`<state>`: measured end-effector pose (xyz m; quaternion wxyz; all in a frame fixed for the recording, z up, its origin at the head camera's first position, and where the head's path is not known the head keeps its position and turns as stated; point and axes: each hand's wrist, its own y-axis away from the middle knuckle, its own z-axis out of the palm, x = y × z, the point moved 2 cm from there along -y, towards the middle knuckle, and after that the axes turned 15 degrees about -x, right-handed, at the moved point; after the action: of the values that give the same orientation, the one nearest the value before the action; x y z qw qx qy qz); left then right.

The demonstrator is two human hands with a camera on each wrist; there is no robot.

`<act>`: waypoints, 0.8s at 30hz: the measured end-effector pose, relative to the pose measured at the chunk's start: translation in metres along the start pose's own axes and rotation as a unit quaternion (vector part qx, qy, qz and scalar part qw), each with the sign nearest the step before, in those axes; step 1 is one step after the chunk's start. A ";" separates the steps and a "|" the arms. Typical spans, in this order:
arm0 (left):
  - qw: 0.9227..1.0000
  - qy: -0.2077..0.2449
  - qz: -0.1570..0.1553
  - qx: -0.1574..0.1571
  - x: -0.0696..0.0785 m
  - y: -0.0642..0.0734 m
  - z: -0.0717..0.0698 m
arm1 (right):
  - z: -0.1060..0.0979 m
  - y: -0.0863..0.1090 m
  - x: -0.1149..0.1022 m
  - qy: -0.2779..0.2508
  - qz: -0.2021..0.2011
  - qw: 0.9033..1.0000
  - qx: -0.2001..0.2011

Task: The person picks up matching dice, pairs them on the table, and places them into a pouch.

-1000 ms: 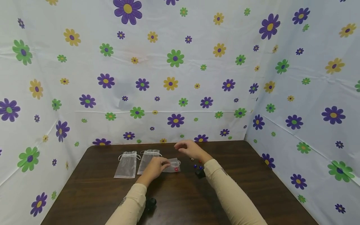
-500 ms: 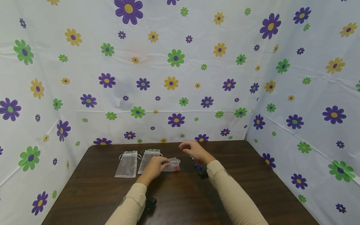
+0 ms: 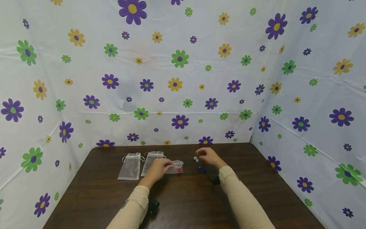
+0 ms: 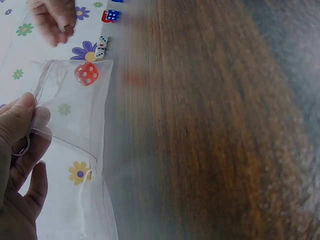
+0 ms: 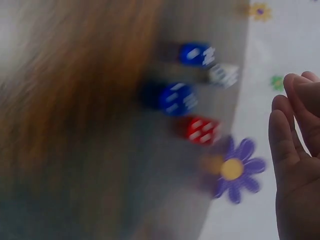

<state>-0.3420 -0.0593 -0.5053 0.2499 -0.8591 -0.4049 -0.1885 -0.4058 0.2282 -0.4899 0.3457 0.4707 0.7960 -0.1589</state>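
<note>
My left hand (image 3: 156, 170) pinches a small sheer white drawstring bag (image 4: 92, 117) between thumb and fingertips. Through its mesh shows a red die (image 4: 87, 74) with white pips, near the bag's far end. My right hand (image 3: 210, 156) hovers to the right over a loose group of dice, fingers gently bent and nothing between them. Below it lie two white dice (image 3: 195, 159), a red die (image 5: 202, 131) and two blue dice (image 5: 177, 99). In the right wrist view the fingers stand beside the dice, apart from them.
Two more sheer drawstring bags lie flat to the left, one at the outside (image 3: 129, 168) and one partly behind the left hand (image 3: 154, 156). All rest on a dark wooden table (image 3: 183, 197). A flowered white cloth (image 3: 177, 73) hangs behind and along the sides.
My right hand has moved right, from near the bag to over the loose dice, uncovering the white dice. The left hand keeps hold of the bag, nearly still.
</note>
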 end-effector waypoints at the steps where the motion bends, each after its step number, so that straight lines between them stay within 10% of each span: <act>1: 1.000 0.001 0.001 0.001 0.000 0.000 0.000 | 0.000 0.001 0.005 -0.003 0.006 1.000 0.003; 24: 1.000 -0.007 0.000 0.019 -0.003 0.002 0.000 | 0.010 0.006 0.043 0.012 0.047 0.999 0.002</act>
<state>-0.3424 -0.0619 -0.5069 0.2638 -0.8552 -0.4103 -0.1751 -0.4096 0.2527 -0.5265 0.3424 0.5100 0.7768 -0.1388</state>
